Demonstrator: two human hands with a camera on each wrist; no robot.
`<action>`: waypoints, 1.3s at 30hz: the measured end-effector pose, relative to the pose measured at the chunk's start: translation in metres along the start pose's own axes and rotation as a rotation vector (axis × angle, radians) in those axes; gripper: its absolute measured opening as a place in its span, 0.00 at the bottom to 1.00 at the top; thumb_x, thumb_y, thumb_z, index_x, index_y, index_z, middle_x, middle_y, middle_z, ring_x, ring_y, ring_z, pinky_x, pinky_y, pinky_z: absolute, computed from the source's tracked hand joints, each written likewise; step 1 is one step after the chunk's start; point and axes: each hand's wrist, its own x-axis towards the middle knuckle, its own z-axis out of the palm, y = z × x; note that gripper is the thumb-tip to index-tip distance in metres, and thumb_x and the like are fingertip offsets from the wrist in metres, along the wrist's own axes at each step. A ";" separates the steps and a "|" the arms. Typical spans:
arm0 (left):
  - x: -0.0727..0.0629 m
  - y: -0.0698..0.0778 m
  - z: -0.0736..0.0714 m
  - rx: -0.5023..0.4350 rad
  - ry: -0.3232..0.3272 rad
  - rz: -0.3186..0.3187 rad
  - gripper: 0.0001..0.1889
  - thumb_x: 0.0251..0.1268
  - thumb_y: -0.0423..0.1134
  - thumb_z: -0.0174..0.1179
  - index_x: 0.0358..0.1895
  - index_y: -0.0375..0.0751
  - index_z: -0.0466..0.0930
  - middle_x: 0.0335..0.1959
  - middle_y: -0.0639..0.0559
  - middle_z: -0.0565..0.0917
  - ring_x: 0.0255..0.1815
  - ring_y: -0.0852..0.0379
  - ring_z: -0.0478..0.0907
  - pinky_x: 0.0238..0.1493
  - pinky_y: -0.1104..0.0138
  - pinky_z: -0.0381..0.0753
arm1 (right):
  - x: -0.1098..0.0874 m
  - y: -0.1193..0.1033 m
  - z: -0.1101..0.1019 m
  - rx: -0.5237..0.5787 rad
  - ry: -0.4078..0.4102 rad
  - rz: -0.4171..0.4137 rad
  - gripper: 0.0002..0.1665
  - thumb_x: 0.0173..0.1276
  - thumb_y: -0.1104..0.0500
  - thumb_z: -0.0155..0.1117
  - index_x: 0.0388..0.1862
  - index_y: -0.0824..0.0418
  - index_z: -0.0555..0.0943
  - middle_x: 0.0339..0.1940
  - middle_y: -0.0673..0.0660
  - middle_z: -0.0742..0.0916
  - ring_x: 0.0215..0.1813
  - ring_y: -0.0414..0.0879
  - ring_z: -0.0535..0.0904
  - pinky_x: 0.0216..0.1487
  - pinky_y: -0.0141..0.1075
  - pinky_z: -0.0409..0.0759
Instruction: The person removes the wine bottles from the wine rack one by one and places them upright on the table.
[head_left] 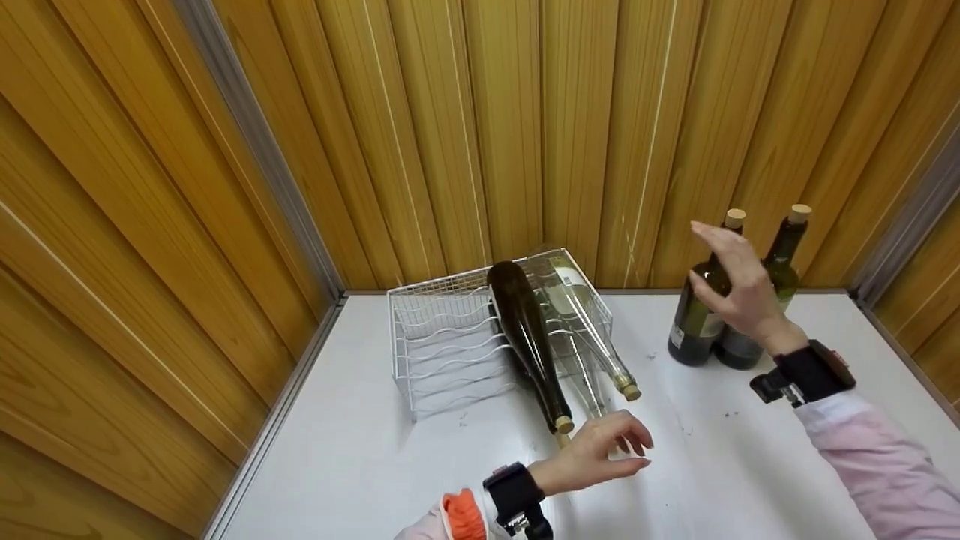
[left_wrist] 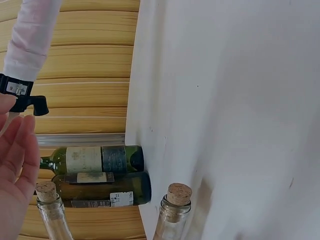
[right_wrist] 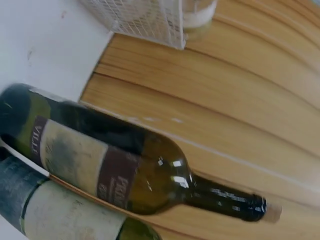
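My left hand (head_left: 596, 454) is held low in front of the wire wine rack (head_left: 401, 360), its fingers loosely bent and nothing in them. Just beyond it are the corked necks of a dark bottle (head_left: 525, 337) and a clear bottle (head_left: 592, 330), both lying on the rack's upper level. A second clear bottle (head_left: 583, 375) lies below them, its neck end partly behind this hand. On the right, my right hand (head_left: 746, 292) is raised with thumb and fingers spread apart, overlapping two upright corked wine bottles (head_left: 690, 330) in the head view. Their labels (right_wrist: 75, 150) show up close in the right wrist view.
A white tabletop (head_left: 330, 465) carries the rack and the standing bottles. Yellow wood-patterned panels (head_left: 502, 135) rise behind and at the left, with a grey metal strip (head_left: 255, 135) at the corner. Wavy wire shelves (head_left: 450, 360) show on the rack's left side.
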 end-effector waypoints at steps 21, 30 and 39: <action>0.013 0.021 -0.044 0.103 0.123 0.192 0.09 0.71 0.20 0.65 0.50 0.26 0.79 0.44 0.33 0.87 0.41 0.44 0.89 0.53 0.79 0.86 | -0.073 -0.023 0.027 -0.051 -0.449 0.185 0.44 0.51 0.76 0.84 0.70 0.74 0.80 0.64 0.72 0.88 0.62 0.71 0.83 0.76 0.11 0.52; 0.015 0.009 -0.088 0.159 0.288 0.192 0.08 0.69 0.18 0.63 0.48 0.24 0.79 0.42 0.31 0.87 0.40 0.40 0.87 0.50 0.71 0.90 | -0.080 -0.020 0.025 -0.016 -0.420 0.142 0.46 0.46 0.78 0.83 0.69 0.76 0.80 0.63 0.74 0.89 0.59 0.71 0.82 0.77 0.12 0.55; 0.007 -0.018 -0.122 0.309 0.405 0.121 0.08 0.67 0.16 0.61 0.46 0.25 0.79 0.41 0.33 0.85 0.41 0.41 0.85 0.48 0.64 0.91 | -0.084 -0.018 0.026 -0.011 -0.423 0.147 0.48 0.45 0.78 0.83 0.70 0.77 0.79 0.64 0.74 0.88 0.60 0.72 0.82 0.77 0.12 0.55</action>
